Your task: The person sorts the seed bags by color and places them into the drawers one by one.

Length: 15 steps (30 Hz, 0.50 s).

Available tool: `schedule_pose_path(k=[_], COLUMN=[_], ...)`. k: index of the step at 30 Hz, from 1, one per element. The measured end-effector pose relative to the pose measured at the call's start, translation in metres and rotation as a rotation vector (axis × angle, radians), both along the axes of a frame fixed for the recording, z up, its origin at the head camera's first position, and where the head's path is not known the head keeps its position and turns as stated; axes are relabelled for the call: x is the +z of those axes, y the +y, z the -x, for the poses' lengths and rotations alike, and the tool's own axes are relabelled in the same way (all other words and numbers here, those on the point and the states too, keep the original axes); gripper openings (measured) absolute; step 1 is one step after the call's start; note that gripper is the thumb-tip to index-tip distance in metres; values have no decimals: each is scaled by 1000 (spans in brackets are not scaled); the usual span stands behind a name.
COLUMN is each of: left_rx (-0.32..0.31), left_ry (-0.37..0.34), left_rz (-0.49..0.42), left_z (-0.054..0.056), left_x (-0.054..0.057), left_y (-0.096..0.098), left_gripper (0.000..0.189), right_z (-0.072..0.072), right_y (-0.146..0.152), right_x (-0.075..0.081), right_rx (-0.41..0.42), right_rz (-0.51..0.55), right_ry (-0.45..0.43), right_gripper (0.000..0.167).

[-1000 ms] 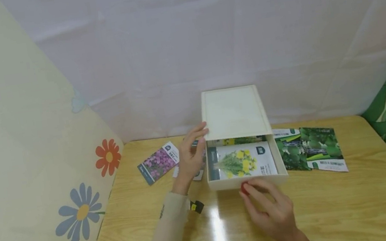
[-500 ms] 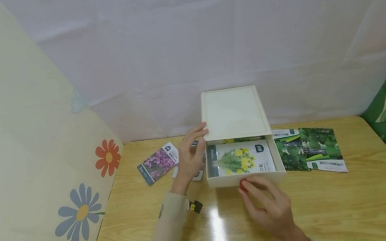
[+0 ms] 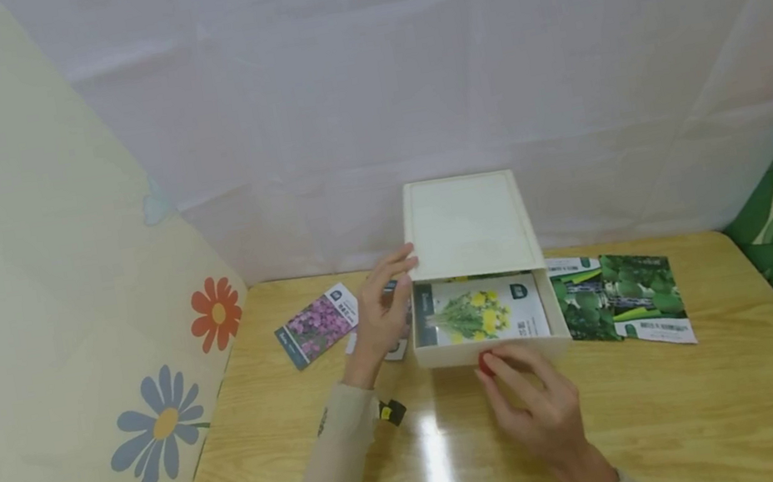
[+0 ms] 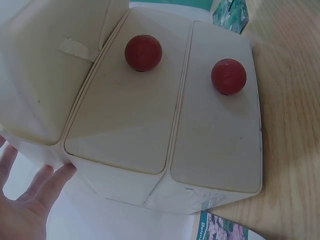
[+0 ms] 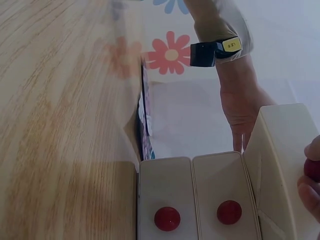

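A small white drawer cabinet (image 3: 467, 224) stands toward the back of the table. Its top drawer (image 3: 558, 306) is pulled partway out, and in it lies a seed packet (image 3: 477, 312) picturing yellow flowers. My right hand (image 3: 542, 410) pinches the red knob (image 3: 485, 363) on that drawer's front between thumb and fingers. Against the cabinet's left side rests my left hand (image 3: 379, 314), its fingers extended along the wall. In the left wrist view the two lower drawers (image 4: 122, 115) are closed, each with a round red knob (image 4: 228, 76).
A packet with purple flowers (image 3: 318, 326) lies left of the cabinet; another packet (image 3: 398, 350) is partly covered by my left hand. To the right lie green leafy packets (image 3: 645, 293). A pale cloth (image 3: 333, 98) hangs behind the table.
The top drawer has slid slightly back into the cabinet, my right hand moving with its knob. My left hand has stayed against the cabinet's side.
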State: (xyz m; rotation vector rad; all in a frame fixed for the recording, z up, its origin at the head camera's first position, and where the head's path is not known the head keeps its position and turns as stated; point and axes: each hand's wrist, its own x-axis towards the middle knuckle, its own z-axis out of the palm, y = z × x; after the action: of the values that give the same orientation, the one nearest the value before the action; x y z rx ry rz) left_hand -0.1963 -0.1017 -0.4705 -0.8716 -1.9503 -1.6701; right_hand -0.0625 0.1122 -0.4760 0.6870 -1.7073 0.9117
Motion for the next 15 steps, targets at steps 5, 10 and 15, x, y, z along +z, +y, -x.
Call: schedule_pose_path(k=[5,10,15], left_rx=[20,22,19], left_ry=[-6,-29,-22], left_rz=[3,10,13], left_z=[-2,-12,-16], left_x=[5,22,28], left_y=[3,6,6], left_gripper=[33,29,26], right_z=[4,6,9], right_y=[1,2,3], right_x=[-1,-1,-1], right_rx=[9,11,9], right_rz=[-5,-21,-30], right_ry=[-2,-20,-43], right_gripper=[22,22,24])
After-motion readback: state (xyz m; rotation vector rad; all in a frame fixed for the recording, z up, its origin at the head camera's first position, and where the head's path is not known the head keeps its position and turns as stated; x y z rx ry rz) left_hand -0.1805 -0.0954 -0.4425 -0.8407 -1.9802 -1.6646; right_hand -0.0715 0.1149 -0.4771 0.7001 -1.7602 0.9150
